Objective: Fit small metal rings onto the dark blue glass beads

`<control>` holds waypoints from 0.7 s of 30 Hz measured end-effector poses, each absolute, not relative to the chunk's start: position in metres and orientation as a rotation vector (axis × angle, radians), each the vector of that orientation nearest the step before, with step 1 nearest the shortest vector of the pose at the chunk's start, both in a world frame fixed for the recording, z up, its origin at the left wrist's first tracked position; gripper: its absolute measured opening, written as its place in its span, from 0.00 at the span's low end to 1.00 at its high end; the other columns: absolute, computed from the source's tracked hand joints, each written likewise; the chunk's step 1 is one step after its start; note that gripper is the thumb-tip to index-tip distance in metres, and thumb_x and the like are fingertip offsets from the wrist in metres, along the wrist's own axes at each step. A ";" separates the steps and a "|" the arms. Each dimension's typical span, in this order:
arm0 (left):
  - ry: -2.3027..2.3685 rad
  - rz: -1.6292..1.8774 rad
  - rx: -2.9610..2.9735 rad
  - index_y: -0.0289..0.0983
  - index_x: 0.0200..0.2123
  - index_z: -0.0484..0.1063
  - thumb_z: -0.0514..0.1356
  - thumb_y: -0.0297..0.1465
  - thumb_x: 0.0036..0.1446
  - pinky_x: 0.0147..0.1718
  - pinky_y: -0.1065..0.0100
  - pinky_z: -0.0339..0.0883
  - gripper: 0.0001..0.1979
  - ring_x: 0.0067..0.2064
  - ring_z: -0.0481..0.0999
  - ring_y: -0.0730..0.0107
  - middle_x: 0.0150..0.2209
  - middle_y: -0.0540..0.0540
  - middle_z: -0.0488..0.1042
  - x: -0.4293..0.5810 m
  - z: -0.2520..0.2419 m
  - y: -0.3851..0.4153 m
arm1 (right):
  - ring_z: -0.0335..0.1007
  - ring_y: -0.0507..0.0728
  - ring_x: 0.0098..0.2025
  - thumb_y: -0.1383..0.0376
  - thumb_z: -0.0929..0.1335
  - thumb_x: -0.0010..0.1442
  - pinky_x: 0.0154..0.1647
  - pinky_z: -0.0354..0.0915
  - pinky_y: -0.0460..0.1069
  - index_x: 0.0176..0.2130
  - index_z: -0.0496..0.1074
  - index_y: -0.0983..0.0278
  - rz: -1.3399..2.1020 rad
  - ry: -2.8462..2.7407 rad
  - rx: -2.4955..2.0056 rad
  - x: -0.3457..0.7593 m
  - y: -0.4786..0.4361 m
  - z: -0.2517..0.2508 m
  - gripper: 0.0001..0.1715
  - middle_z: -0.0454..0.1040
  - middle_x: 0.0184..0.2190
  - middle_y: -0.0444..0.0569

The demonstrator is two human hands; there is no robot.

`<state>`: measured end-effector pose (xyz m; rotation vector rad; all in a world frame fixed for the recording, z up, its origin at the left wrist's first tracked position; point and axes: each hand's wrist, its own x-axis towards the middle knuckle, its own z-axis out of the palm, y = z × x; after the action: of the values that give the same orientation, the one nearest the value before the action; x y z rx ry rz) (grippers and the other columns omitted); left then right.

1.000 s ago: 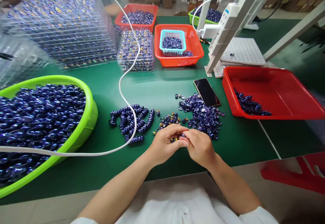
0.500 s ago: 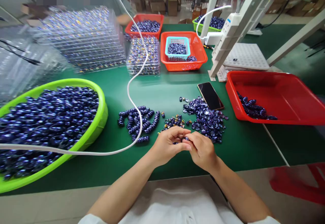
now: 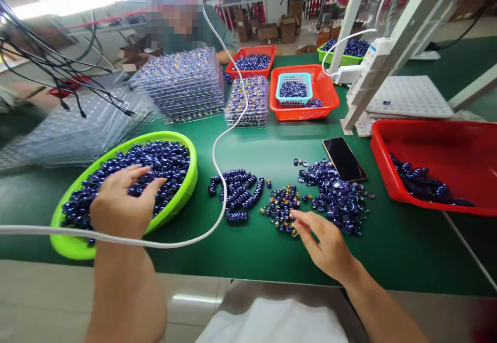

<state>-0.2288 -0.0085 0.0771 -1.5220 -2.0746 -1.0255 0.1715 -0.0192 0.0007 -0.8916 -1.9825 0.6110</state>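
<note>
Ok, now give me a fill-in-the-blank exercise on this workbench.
1. Of left hand and right hand, the one over the oval basin is the ____.
2. That basin is bright ____.
3. The phone lies with its screen facing ____.
4. The long cable crossing the picture's middle is ____.
Missing words: left; green; up; white.

The left hand (image 3: 122, 205) curves inward with thumb and fingers parted, while the right hand (image 3: 328, 244) stretches forward, its fingertips close together, though perhaps not quite meeting.

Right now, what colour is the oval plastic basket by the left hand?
Bright lime green; the oval plastic basket shows best in the head view.
</note>
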 end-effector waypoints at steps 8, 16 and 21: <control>-1.895 -1.138 -2.079 0.37 0.40 0.78 0.64 0.30 0.56 0.47 0.59 0.72 0.08 0.43 0.78 0.60 0.41 0.44 0.78 -0.122 0.057 -0.020 | 0.72 0.56 0.36 0.70 0.65 0.65 0.39 0.70 0.53 0.42 0.71 0.61 0.544 -1.880 -1.209 0.189 -0.011 0.004 0.07 0.75 0.35 0.48; -1.531 -0.758 -3.064 0.37 0.43 0.76 0.58 0.22 0.59 0.43 0.55 0.72 0.11 0.44 0.72 0.58 0.43 0.40 0.75 -0.023 0.003 -0.023 | 0.68 0.58 0.37 0.71 0.67 0.63 0.38 0.68 0.54 0.35 0.71 0.62 0.597 -2.316 -1.131 0.186 -0.013 0.001 0.05 0.72 0.32 0.48; -1.591 -0.774 -2.934 0.35 0.40 0.77 0.54 0.20 0.60 0.40 0.54 0.71 0.12 0.41 0.70 0.57 0.41 0.38 0.75 -0.016 0.003 -0.011 | 0.71 0.55 0.34 0.66 0.66 0.65 0.37 0.69 0.51 0.37 0.72 0.61 0.827 -1.899 -1.283 0.191 -0.012 0.002 0.04 0.74 0.31 0.46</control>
<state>-0.0162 -0.0109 0.0025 -2.9341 -1.5906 -0.7743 0.1907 -0.0122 0.0015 -1.2832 -1.8989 0.8266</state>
